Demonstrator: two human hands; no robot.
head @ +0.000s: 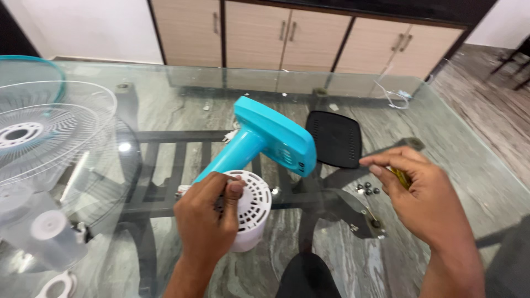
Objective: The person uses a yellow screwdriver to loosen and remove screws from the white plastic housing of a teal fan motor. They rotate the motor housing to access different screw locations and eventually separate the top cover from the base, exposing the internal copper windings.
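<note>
both hands work over a clear glass tabletop [464, 143] in the head view: the left hand [208, 218] grips a white vented plastic motor cover [254, 212] at the end of a turquoise plastic fan body [265, 144], while the right hand [418, 194] is closed around a yellow-handled tool [401, 177], mostly hidden. judging by the loose dark screws [367, 189], flat black plastic panel [334, 138] and detached white wire fan guard [38, 135] lying apart, the fan sits partly in pieces.

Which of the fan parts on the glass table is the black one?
The flat black panel lying beyond the turquoise fan body. The motor cover under the left hand is white.
</note>
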